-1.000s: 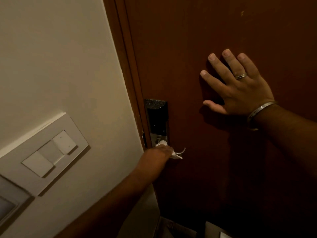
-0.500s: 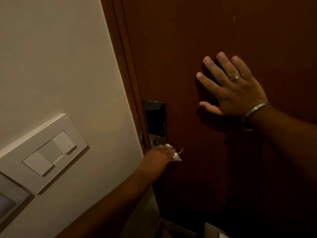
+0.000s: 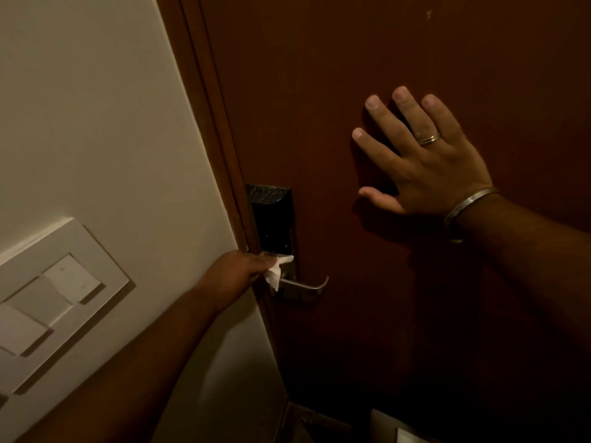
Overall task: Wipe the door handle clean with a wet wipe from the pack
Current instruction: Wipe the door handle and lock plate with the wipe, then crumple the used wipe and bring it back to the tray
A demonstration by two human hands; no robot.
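Note:
A silver lever door handle [image 3: 303, 284] sticks out to the right from a lock plate [image 3: 271, 219] with a black upper panel, at the left edge of the dark brown door [image 3: 351, 75]. My left hand [image 3: 236, 271] is shut on a crumpled white wet wipe [image 3: 276, 270] and presses it against the plate at the root of the handle. The lever's free end is uncovered. My right hand [image 3: 425, 158], with a ring and a metal bangle, lies flat and open against the door, up and to the right of the lock. No wipe pack is in view.
A cream wall [image 3: 96, 107] fills the left side, with a white switch panel [image 3: 57, 295] low on it. The brown door frame [image 3: 211, 123] runs between wall and door. Pale objects [image 3: 396, 426] sit in the dark at the bottom edge.
My left hand has slid the wipe left, off the lever and onto the plate at its root, so the lever now shows. My right hand stays flat on the door.

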